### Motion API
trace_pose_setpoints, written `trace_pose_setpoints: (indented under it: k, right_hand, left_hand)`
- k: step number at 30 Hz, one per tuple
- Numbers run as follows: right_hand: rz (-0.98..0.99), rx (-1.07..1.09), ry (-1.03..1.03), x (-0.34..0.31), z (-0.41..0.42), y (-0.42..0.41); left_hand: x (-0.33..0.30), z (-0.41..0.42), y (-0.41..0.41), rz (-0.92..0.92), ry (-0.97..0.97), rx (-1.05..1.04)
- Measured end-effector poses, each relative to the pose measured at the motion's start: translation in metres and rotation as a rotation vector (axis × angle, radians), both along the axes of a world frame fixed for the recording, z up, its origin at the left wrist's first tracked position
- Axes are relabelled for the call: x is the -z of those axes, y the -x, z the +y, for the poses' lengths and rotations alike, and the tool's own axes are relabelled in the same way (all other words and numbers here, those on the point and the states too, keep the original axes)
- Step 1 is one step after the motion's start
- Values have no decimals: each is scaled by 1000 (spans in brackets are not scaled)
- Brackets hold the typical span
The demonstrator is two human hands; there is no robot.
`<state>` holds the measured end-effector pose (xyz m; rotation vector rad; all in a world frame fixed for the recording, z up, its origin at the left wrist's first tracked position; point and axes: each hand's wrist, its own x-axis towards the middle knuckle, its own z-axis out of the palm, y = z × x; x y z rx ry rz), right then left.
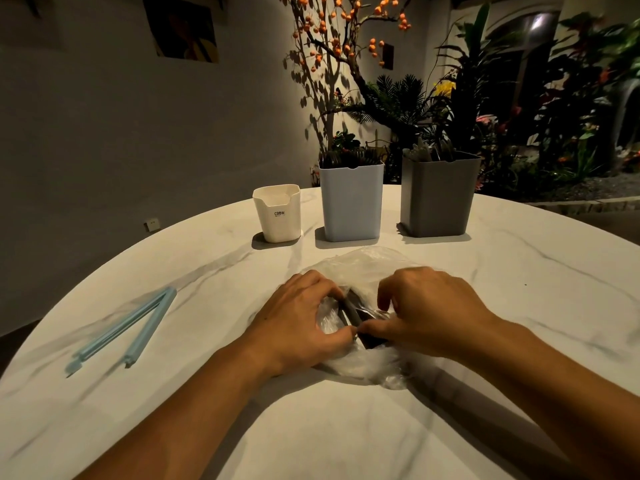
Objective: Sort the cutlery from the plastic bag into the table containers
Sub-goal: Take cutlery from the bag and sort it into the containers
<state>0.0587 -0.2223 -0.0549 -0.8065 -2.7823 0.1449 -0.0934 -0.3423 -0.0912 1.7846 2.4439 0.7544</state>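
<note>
Both hands, the left hand [298,317] and the right hand [427,310], pinched the crumpled clear plastic bag [360,265] around dark cutlery handles [351,311] at the middle of the round white marble table [519,306]. At twelve o'clock stood a small cream container [277,214], a pale blue container [351,202] and a grey container [438,197]. At nine o'clock lay a light blue sealing clip [128,327].

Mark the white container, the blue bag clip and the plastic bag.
white container [278,220]: head view, front wall under the label.
blue bag clip [121,329]: head view, middle of the long arm.
plastic bag [360,263]: head view, far crumpled edge.
</note>
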Motion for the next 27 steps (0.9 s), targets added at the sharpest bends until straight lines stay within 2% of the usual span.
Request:
trace_pose_setpoints:
  k: [5, 10, 22, 27]
  right_hand:
    - [85, -77, -89, -5, -4, -3]
    - [-41, -92, -73, -2, -8, -2]
    - [-168, 56, -75, -5, -10, -3]
    - [-179, 11, -96, -6, -16, -2]
  left_hand:
    - [0, -1, 0, -6, -9, 1]
    - [-1, -1, 1, 7, -15, 14]
    - [0, -1, 1, 22, -6, 5]
    - [1, -1, 0, 22, -18, -1]
